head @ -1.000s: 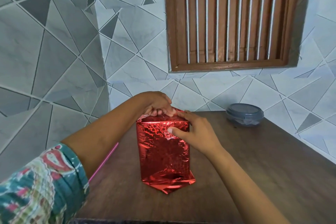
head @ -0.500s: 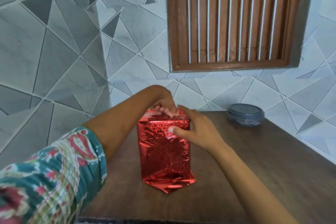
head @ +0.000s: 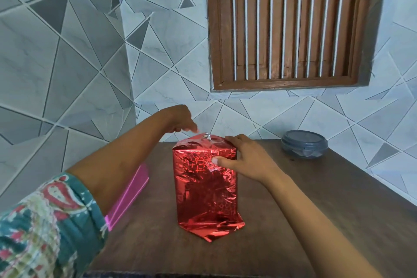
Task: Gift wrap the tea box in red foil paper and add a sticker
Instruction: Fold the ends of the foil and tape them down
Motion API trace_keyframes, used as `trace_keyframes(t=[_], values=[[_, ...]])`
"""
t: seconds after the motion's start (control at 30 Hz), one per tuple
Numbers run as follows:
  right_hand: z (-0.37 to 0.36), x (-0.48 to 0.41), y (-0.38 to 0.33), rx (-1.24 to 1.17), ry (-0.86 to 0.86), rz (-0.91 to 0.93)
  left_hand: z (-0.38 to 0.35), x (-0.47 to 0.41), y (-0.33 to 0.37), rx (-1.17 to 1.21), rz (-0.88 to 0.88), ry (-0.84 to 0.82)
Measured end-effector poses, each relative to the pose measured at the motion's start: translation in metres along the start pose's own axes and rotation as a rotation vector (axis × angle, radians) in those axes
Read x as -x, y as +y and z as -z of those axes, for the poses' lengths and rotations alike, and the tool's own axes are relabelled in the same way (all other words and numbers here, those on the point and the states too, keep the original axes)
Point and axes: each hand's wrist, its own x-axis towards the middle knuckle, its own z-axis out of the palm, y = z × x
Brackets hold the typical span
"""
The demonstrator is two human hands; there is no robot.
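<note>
Left hand (head: 180, 119) off box (head: 205, 187) now, loose, empty; right hand (head: 248, 160) grips box. Wood table (head: 316, 210), tiled walls (head: 67, 74), one tub (head: 304, 143) behind-right.

Window (head: 286, 25) running off top edge; red foil (head: 205, 187) covering tea box fully; forearm (head: 117, 165) hiding part of pink item (head: 128, 201); left hand (head: 180, 119) fingertips (head: 192, 130) blurring

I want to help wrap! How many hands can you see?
2. The left hand is at the top back edge of the wrapped box; the right hand grips its top right corner.
</note>
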Motion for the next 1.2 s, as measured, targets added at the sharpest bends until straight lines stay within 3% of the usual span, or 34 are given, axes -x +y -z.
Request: trace_keyframes(t=[0.1, 0.2, 0.3, 0.4, 0.47, 0.6, 0.67, 0.77, 0.87, 0.97, 1.03, 1.1, 1.2], values=[[-0.002, 0.001, -0.001, -0.019, 0.018, -0.011, -0.008, 0.003, 0.001, 0.16, -0.076, 0.013], [-0.004, 0.003, -0.002, -0.024, 0.004, -0.044, -0.025, -0.003, -0.004, -0.005, -0.081, -0.006], [-0.005, 0.004, 0.001, -0.076, 0.002, -0.083, -0.029, -0.012, -0.021, -0.097, -0.064, 0.235], [-0.007, 0.007, 0.001, -0.086, 0.004, -0.083, -0.018, -0.018, -0.044, 0.08, -0.041, 0.37], [-0.012, 0.011, -0.003, -0.093, 0.085, -0.108, -0.013, -0.015, -0.058, 0.28, -0.035, 0.224], [-0.033, 0.03, -0.028, -0.054, 0.606, -0.077, -0.019, 0.005, -0.079, 0.483, -0.045, -0.144], [-0.046, 0.037, -0.041, 0.059, 0.66, -0.013, -0.024, 0.004, -0.092, 0.616, -0.05, -0.221], [-0.057, 0.038, -0.046, 0.138, 0.622, -0.013, -0.031, 0.013, -0.099, 0.77, -0.049, -0.304], [-0.053, 0.03, -0.042, 0.176, 0.522, -0.059, -0.036, 0.025, -0.098, 0.781, -0.072, -0.286], [-0.036, 0.011, -0.037, 0.256, 0.286, -0.131, -0.038, 0.044, -0.088, 0.653, -0.08, -0.172], [-0.02, -0.003, -0.039, 0.188, 0.138, -0.165, -0.044, 0.059, -0.079, 0.603, -0.114, -0.134], [-0.001, -0.016, -0.044, 0.058, -0.01, -0.238, -0.054, 0.072, -0.07, 0.646, -0.145, -0.143], [0.02, -0.027, -0.047, 0.061, -0.173, -0.322, -0.068, 0.08, -0.067, 0.693, -0.221, -0.184]])
